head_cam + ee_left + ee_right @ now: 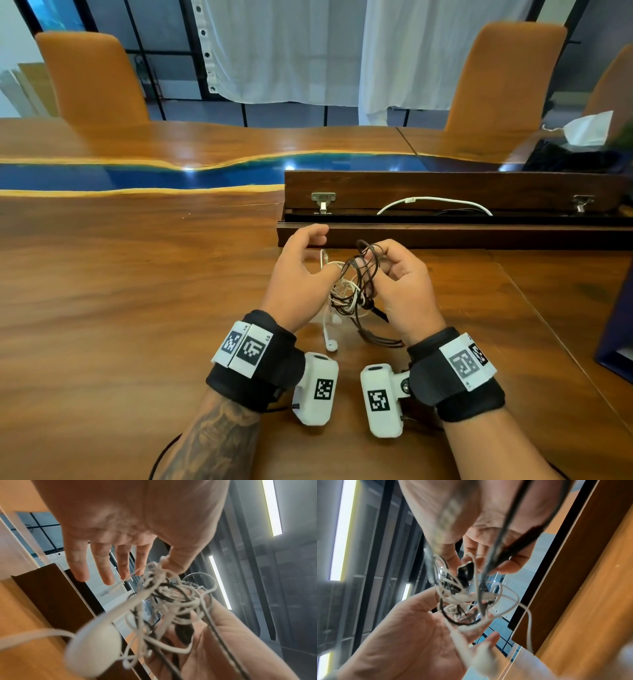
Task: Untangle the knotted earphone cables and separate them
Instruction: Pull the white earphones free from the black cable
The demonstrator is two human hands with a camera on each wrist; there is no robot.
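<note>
A: Item one, the tangle?

B: White cable (346, 291) and dark cable (366, 274), knotted together, held up between the two hands above the table (137, 291). The knot is not yet undone.

A: Right hand?

B: Right hand (400, 284), fingers curled, pinching loops of the dark cable at their top. More dark loops hang below the grip and trail toward that wrist.

A: Left hand?

B: Left hand (301, 270), fingers spread and relaxed, pinching nothing. Its thumb (173, 563) touches the white strands at the tangle's left side; whether a strand is hooked over it, cannot tell.

A: Loose ends?

B: One white earbud (331, 344) hangs beneath the tangle, below the left hand, close to the tabletop; touching or not, cannot tell. In the left wrist view it fills the foreground, blurred.

A: Surroundings?

B: Beyond the hands, an open wooden hatch (445, 192) in the table with another white cord (435, 202) inside. Two orange chairs (92, 78) stand on the far side.
</note>
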